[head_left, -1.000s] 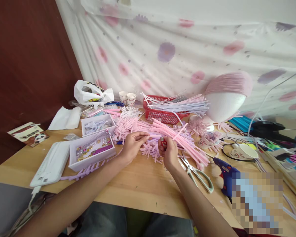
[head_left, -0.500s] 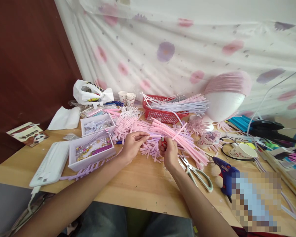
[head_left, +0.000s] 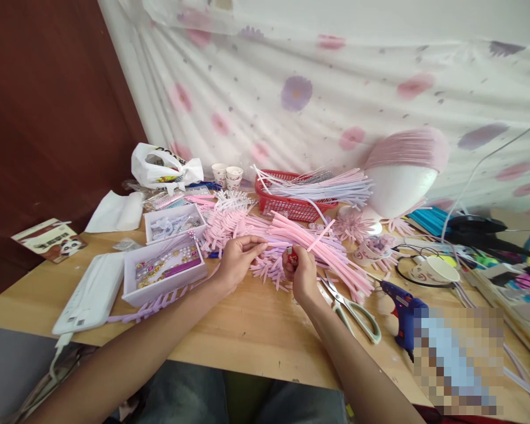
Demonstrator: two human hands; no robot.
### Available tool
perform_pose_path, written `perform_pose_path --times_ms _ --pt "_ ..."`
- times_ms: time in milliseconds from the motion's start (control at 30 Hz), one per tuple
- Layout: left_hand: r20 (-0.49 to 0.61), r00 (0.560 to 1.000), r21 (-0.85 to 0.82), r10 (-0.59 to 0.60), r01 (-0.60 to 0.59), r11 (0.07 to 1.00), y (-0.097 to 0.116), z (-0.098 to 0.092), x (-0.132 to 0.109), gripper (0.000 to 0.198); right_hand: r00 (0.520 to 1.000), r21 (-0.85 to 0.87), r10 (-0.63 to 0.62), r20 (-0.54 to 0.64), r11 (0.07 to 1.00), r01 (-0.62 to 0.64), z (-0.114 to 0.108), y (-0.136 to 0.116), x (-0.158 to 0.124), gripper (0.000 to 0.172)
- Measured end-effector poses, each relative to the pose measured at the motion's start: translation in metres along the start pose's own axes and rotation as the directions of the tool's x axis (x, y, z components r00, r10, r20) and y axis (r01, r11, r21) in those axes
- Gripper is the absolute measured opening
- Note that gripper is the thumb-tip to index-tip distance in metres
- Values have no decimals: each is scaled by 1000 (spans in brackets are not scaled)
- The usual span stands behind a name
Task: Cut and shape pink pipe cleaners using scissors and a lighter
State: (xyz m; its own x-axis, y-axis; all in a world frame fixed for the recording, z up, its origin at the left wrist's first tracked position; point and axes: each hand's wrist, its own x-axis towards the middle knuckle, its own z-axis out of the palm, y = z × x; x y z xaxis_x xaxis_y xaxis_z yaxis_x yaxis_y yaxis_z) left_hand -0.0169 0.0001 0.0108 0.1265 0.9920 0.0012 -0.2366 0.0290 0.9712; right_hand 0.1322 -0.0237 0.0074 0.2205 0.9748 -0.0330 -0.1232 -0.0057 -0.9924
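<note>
My left hand pinches the end of a pink pipe cleaner and holds it level over a heap of pink pipe cleaners. My right hand is closed round a small red lighter, held upright just under the pipe cleaner's other end. Both hands hover above the wooden table, close together at its middle.
Two white trays of beads and a white power strip lie to the left. Scissors and a blue glue gun lie to the right. Behind are a red basket, a foam head, paper cups and cables.
</note>
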Motion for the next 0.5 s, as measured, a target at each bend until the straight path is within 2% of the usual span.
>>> perform_pose_path --times_ms 100,233,300,367,500 --pt "3 1000 9 5 -5 1000 0 0 0 34 1000 9 -1 7 1000 1 0 -1 -1 36" --pt "-1 1000 8 1 -1 1000 -1 0 1 34 1000 57 -20 -6 998 21 -2 1 1 45" --pt "3 1000 2 3 -3 1000 -1 -1 1 33 997 76 -72 -20 994 73 -5 4 2 45" --pt "8 1000 -2 5 -5 1000 -1 -1 1 31 986 73 -152 -62 985 156 -9 6 3 36" --pt "4 1000 16 -7 7 1000 1 0 0 30 957 -28 -269 -104 963 268 -12 7 4 28"
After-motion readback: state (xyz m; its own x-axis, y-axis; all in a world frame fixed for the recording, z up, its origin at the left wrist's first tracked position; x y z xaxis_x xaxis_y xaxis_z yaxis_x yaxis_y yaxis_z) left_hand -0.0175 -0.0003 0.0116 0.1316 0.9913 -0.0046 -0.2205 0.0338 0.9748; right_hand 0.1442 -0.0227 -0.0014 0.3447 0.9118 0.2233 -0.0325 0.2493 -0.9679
